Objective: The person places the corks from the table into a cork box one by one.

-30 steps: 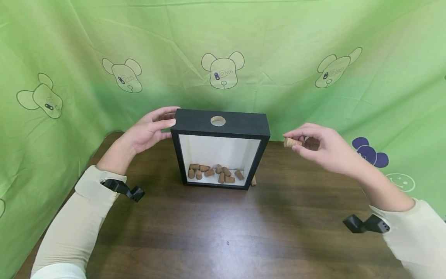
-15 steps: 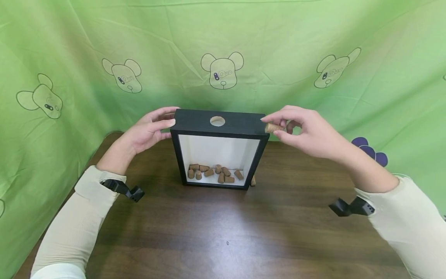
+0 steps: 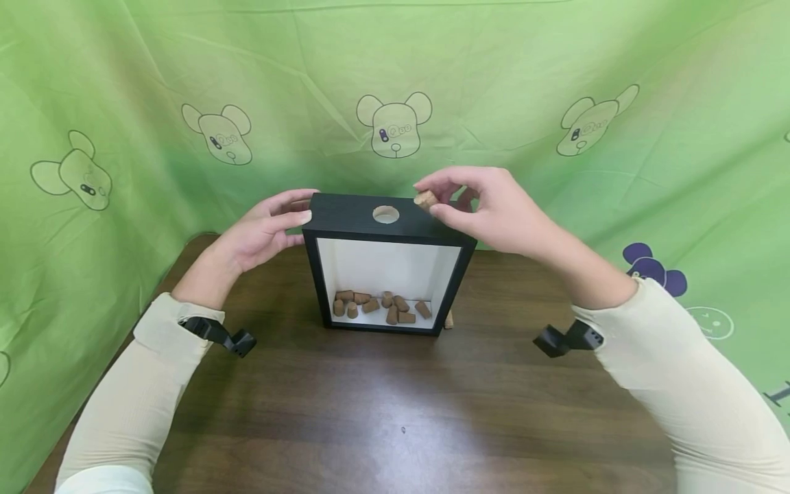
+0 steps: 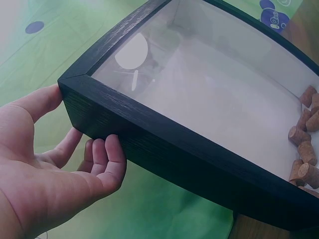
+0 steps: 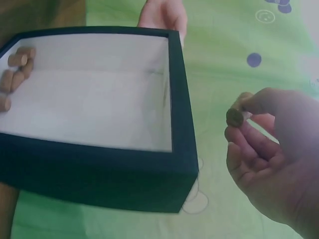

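Observation:
A black-framed shadow box [image 3: 345, 213] with a clear front stands upright on the table, a round hole [image 3: 386, 215] in its top. My left hand [image 3: 258, 237] grips its upper left edge; in the left wrist view, thumb and bent fingers [image 4: 114, 159] touch the corner and side. Between thumb and fingers, my right hand [image 3: 494, 206] pinches a cork stopper [image 3: 425, 200] over the right part of the box top, to the right of the hole. The same cork [image 5: 235, 117] shows end-on in the right wrist view. Several corks [image 3: 370, 306] lie inside on the white floor of the box.
Beside the lower right edge of the box, another cork [image 3: 449, 320] lies on the brown wooden table [image 3: 395, 398], partly hidden. A green cloth [image 3: 494, 68] with cartoon heads hangs behind and around the table.
My right hand has carried the cork leftward and slightly up, from right of the box to over its top. The left hand and the box have stayed in place.

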`<state>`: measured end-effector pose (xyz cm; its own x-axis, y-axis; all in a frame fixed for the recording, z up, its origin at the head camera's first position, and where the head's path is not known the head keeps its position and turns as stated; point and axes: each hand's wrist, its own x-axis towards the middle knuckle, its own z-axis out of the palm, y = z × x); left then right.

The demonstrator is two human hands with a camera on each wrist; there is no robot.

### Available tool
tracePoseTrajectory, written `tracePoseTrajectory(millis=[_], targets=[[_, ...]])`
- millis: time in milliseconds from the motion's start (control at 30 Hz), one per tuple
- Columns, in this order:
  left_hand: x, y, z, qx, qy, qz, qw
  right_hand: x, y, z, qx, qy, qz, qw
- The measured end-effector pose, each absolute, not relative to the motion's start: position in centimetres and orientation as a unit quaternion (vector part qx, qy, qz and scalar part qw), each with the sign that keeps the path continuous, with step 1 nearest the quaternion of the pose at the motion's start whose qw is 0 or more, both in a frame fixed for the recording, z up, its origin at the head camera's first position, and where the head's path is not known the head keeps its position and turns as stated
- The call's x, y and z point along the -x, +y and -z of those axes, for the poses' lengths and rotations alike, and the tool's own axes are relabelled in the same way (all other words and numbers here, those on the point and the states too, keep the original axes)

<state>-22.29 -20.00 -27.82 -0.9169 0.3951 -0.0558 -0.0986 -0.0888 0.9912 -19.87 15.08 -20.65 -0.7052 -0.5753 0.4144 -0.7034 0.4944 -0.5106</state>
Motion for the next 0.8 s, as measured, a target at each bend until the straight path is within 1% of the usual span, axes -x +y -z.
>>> tracePoseTrajectory(millis=[367, 800], targets=[[22.3, -20.0, 27.9, -0.114, 0.651, -0.731, 0.168, 21.0, 12.0, 22.1, -0.312, -0.853, -0.408, 0.092], [22.3, -20.1, 27.9, -0.116, 0.654, -0.729, 0.167, 22.0, 9.9, 23.3, -0.316, -0.851, -0.416, 0.059]])
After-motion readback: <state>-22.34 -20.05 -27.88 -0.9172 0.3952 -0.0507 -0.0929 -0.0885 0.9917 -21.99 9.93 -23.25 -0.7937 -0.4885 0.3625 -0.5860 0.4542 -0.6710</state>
